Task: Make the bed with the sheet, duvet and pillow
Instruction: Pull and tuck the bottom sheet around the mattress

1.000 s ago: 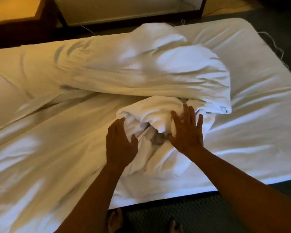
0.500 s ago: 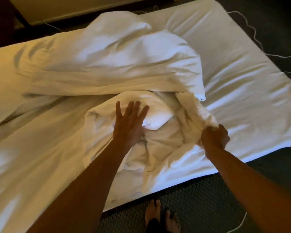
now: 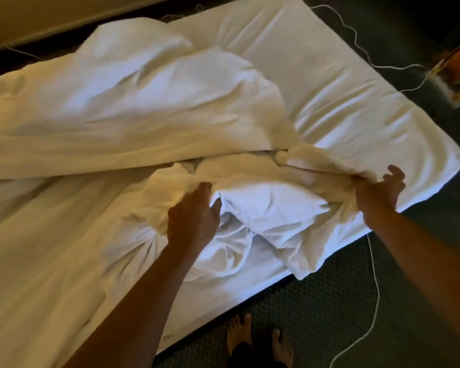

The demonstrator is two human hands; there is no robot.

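Head view: duvet [image 3: 133, 110] bunched across the bed [image 3: 356, 83], sheet already on. Right hand [image 3: 380, 192] clutching a twisted duvet corner, dragging it outward — likely to spread it. Left hand [image 3: 194, 216] curled into nearby folds — anchoring, apparently.

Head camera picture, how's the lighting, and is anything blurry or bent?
Head view: dim and uneven, warm yellow cast over the duvet at left, cooler white on the bare sheet at right; right hand gripping the duvet is slightly smeared; the mattress edge bows from the wide lens.
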